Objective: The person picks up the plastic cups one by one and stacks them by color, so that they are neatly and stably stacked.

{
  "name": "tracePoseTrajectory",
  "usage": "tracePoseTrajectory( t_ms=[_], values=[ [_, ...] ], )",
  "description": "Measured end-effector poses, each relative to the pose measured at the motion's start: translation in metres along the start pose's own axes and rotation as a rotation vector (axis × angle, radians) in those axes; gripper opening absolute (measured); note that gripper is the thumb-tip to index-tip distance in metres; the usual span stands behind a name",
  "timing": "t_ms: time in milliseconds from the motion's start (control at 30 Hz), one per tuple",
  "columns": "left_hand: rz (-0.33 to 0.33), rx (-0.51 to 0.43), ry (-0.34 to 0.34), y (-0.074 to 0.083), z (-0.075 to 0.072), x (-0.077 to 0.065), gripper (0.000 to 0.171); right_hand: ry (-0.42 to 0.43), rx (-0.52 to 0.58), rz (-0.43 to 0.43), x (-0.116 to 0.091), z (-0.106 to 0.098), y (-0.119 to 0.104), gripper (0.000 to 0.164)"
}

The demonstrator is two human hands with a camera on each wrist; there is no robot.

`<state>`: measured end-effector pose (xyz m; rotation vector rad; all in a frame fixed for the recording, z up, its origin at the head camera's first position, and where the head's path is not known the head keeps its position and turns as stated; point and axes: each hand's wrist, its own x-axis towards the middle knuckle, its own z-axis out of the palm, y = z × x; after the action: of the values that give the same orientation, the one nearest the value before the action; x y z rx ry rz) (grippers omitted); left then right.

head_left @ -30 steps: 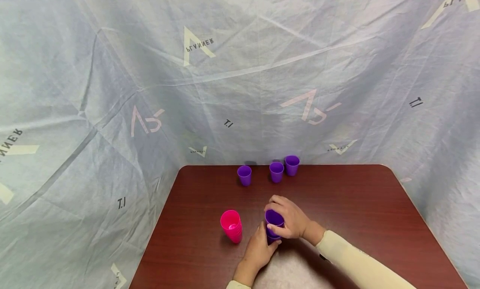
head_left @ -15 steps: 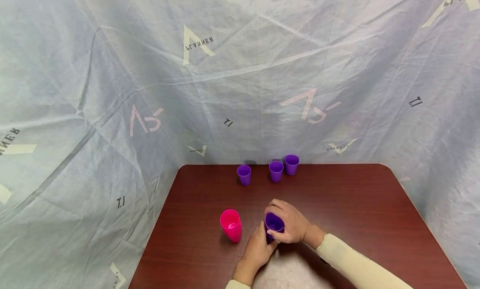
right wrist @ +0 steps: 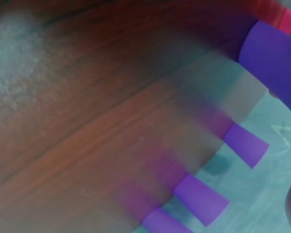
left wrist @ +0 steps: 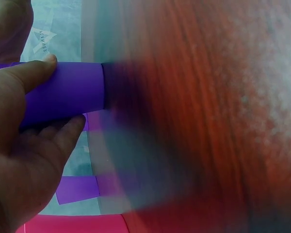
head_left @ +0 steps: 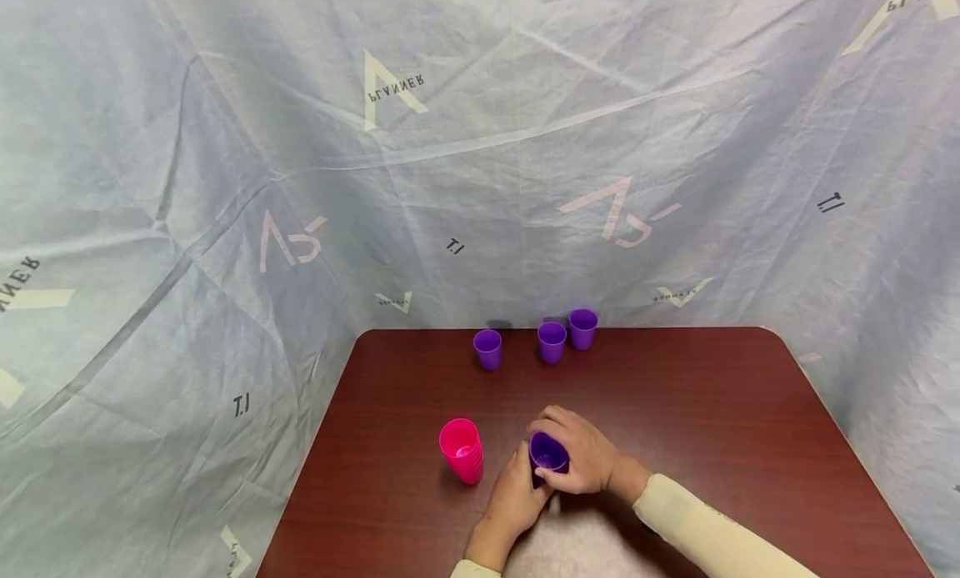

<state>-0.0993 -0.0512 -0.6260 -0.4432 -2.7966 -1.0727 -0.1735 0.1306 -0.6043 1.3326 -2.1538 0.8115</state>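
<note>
Purple cup [head_left: 549,456] upright on bench [head_left: 675,395], clasped low by left hand [head_left: 512,495], gripped higher by right hand [head_left: 585,455]. Likely light, stiff, slightly slick; best held by sidewall [left wrist: 70,90]. Pink cup stack [head_left: 462,453] untouched near left hand.

Behind the reddish-brown table [head_left: 697,403] hangs a creased, pale grey cloth [head_left: 525,103] printed with black, yellowish and pinkish lettering. The wood-grained tabletop shows 2 rounded far corners.
</note>
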Motion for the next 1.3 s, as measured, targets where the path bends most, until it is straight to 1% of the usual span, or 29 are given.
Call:
tracePoseTrajectory(
  t_ms=[233, 433, 633, 800, 900, 1033, 1200, 1300],
  values=[
    [0.008, -0.025, -0.009, 0.001, -0.001, 0.002, 0.056, -0.018, 0.001, 0.036, -0.009, 0.005, 0.0, 0.065],
    [-0.015, -0.043, -0.025, 0.001, -0.002, 0.003, 0.057, -0.049, -0.006, 0.054, -0.01, 0.006, -0.002, 0.068],
    [-0.008, -0.049, -0.018, -0.001, -0.001, 0.004, 0.055, -0.077, 0.015, 0.1, -0.007, 0.0, 0.0, 0.064],
    [-0.028, -0.07, -0.037, -0.001, -0.001, 0.004, 0.061, -0.07, 0.016, 0.107, -0.005, -0.004, 0.006, 0.064],
    [-0.029, -0.093, -0.042, -0.001, -0.001, 0.004, 0.064, -0.078, 0.011, 0.131, -0.004, -0.007, 0.009, 0.066],
    [-0.028, -0.104, -0.041, -0.001, -0.001, 0.004, 0.067, -0.091, -0.016, 0.156, -0.004, -0.009, 0.013, 0.067],
    [-0.019, -0.095, -0.038, -0.002, -0.001, 0.003, 0.07, -0.066, -0.072, 0.167, -0.003, -0.01, 0.022, 0.063],
    [-0.023, -0.094, -0.042, -0.001, 0.0, 0.002, 0.071, -0.063, -0.094, 0.207, -0.001, -0.012, 0.028, 0.061]
  ],
)
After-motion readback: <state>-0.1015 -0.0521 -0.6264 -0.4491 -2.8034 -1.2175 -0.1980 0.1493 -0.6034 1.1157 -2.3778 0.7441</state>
